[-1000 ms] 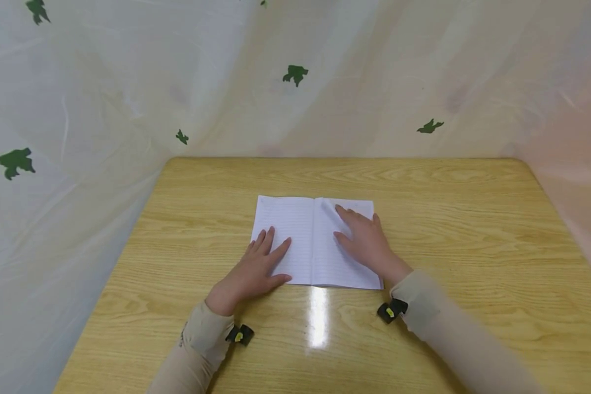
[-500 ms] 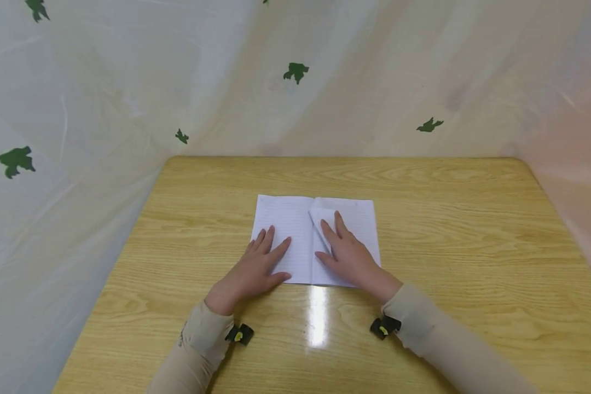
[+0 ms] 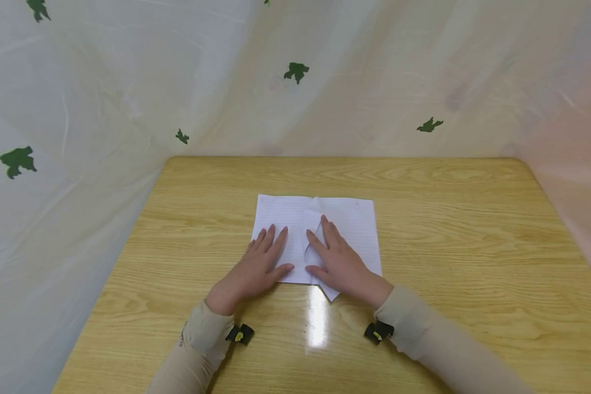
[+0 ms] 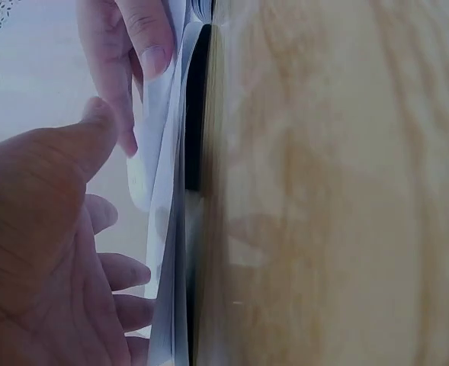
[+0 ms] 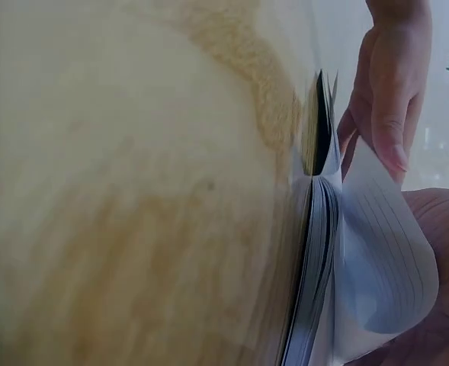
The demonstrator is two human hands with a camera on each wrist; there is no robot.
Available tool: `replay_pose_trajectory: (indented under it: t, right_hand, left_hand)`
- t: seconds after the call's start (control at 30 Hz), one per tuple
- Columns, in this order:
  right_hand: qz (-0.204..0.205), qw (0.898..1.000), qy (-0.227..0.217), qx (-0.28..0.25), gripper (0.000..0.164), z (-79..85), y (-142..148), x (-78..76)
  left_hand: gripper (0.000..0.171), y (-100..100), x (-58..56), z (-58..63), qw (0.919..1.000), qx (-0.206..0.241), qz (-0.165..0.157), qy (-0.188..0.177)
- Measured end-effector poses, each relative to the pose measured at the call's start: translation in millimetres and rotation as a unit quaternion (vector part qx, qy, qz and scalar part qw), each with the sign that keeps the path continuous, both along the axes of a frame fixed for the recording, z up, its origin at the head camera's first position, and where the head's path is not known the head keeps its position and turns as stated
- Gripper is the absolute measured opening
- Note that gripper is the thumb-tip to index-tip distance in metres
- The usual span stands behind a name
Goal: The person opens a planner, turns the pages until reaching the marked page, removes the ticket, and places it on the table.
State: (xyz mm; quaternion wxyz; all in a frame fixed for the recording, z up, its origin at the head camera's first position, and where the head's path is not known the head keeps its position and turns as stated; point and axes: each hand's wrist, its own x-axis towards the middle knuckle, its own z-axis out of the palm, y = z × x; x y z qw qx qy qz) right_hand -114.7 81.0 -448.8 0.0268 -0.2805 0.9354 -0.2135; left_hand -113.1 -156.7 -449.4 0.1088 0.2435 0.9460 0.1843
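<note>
An open notebook with white lined pages lies on the wooden table. Fingers spread, my left hand rests on its left page near the lower left corner. My right hand lies over the middle fold with its fingers extended, pushing a loose page leftward. That page is bent and curls up under the right hand in the right wrist view. One of its corners pokes out past the notebook's near edge. Part of the bent page is hidden beneath the right hand. The hands are close together but apart.
The wooden table extends around the notebook on every side. Behind it hangs a pale curtain with green bird and leaf-like shapes. A bright light reflection shows on the tabletop in front of the notebook.
My right hand has slid left from the right page to the middle fold, bending a page over with it. The left hand stays in place, with only its thumb and index finger shifting slightly.
</note>
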Motion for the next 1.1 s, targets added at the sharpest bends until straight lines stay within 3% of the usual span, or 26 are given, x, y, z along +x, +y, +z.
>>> replay_pose_trajectory:
  t: [0.8, 1.1]
  right_hand:
    - [0.038, 0.999, 0.004, 0.031, 0.073, 0.6, -19, 6.0]
    - [0.054, 0.999, -0.003, -0.004, 0.063, 0.2, -22, 8.4]
  left_hand:
    - [0.088, 5, 1.1, 6.1, 1.0000, -0.002, 0.005, 0.000]
    - [0.103, 3, -0.4, 1.3, 0.9999, -0.001, 0.009, 0.013]
